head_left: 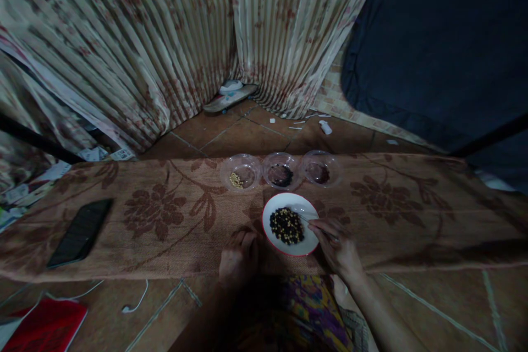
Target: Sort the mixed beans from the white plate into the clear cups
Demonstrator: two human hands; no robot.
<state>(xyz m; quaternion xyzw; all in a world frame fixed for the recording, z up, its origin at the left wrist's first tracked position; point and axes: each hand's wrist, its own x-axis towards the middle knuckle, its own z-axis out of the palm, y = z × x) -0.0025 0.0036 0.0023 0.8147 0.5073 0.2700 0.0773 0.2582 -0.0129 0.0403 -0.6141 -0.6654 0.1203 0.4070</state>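
A white bowl with a red rim (291, 251) stands near the front of the cloth-covered table, holding a mix of black beans and pale yellow beans (287, 225). My right hand (336, 245) is at the bowl's right side, closed on slim metal tweezers (304, 218) whose tips reach over the beans. Left of the bowl, my left hand (238, 256) rests on the cloth with its fingers curled in and nothing visible in them. Behind the bowl, three clear plastic bowls stand in a row: one with yellow beans (236, 180), one with black beans (282, 175), one with dark reddish beans (320, 174).
A black phone (80, 234) lies on the brown flowered tablecloth (185, 242) at the left. Beyond the table, a skateboard (231, 100) and white scraps (325, 127) lie on the tiled floor by striped curtains. A white cable (140, 300) and red bag (51, 324) are below left.
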